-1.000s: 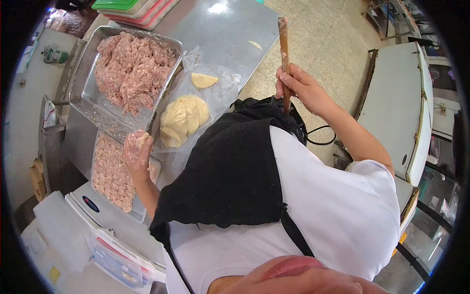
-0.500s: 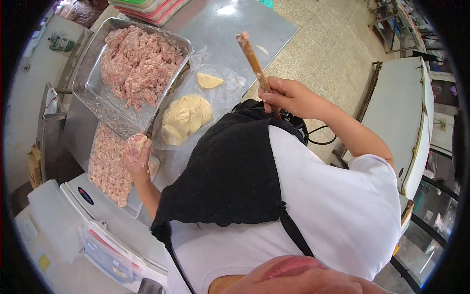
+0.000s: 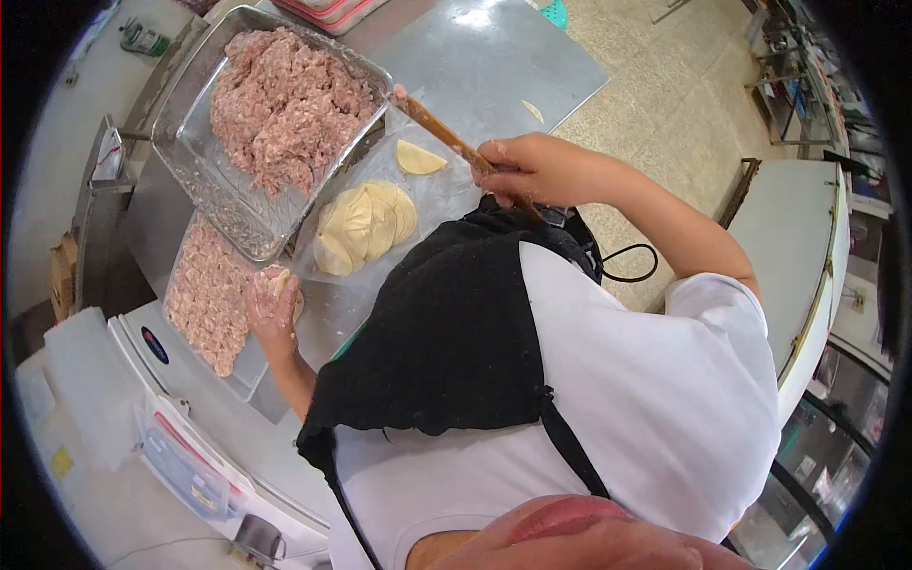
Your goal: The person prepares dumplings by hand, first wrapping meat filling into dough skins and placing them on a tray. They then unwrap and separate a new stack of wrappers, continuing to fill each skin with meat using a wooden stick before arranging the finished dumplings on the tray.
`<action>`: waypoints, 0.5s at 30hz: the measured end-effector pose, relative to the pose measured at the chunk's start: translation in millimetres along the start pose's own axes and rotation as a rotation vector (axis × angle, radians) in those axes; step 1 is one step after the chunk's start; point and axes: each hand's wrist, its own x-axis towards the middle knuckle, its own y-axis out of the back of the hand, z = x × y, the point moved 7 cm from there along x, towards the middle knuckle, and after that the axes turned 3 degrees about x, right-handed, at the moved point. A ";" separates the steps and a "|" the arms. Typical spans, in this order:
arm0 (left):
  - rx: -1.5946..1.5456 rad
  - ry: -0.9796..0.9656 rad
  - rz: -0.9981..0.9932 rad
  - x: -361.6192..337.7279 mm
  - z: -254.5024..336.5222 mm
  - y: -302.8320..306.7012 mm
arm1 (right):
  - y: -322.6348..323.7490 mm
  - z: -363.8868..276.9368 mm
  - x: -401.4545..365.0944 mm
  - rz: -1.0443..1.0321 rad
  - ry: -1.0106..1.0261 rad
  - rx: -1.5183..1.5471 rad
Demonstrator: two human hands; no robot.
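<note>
In my right hand (image 3: 532, 171) is a slim wooden stick (image 3: 439, 131), gripped near its lower end. A bit of pink meat clings to its tip, beside the rim of the metal pan (image 3: 176, 157). A heap of minced meat (image 3: 290, 104) fills much of that pan. My left hand (image 3: 270, 309), smeared with meat, is closed around a small dumpling (image 3: 277, 277), mostly hidden by the fingers. Next to it, rows of filled dumplings (image 3: 211, 294) cover a tray. A fanned stack of round dough wrappers (image 3: 366, 226) lies on plastic film, with one folded wrapper (image 3: 420, 159) apart.
The steel table (image 3: 532, 57) reaches to the back, where stacked red-edged trays (image 3: 332, 13) stand. A loose scrap of wrapper (image 3: 533, 111) lies near its right edge. A white freezer (image 3: 793, 256) is at the right, and plastic boxes (image 3: 185, 456) are at lower left.
My right hand has tilted the stick leftward, bringing its tip towards the pan's rim. My left hand still holds the dumpling over the tray's edge. The whole view has shifted slightly.
</note>
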 end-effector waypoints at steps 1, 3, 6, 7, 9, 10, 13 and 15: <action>-0.028 0.078 0.038 -1.6 -3.0 -1.0 | 6.2 -0.9 3.3 0.006 0.022 -0.018; -0.048 0.159 0.097 1.5 -4.3 -1.6 | 22.3 -6.9 10.8 0.015 0.017 -0.077; 0.076 0.049 -0.024 24.9 6.6 -13.9 | 44.5 -19.0 37.5 0.019 0.073 -0.188; 0.165 -0.018 -0.016 35.0 14.2 -17.6 | 52.9 -23.0 51.5 0.085 0.231 -0.290; 0.251 -0.090 0.007 59.1 41.6 -23.2 | 67.9 -34.4 77.8 0.113 0.443 -0.403; 0.068 -0.020 0.064 67.7 65.3 -24.8 | 78.5 -41.9 90.5 0.154 0.508 -0.389; -0.181 0.062 0.153 89.5 56.4 -35.5 | 100.1 -65.7 117.7 0.211 0.583 -0.440; -0.243 0.070 0.176 104.8 53.7 -37.9 | 110.9 -73.6 136.9 0.250 0.571 -0.415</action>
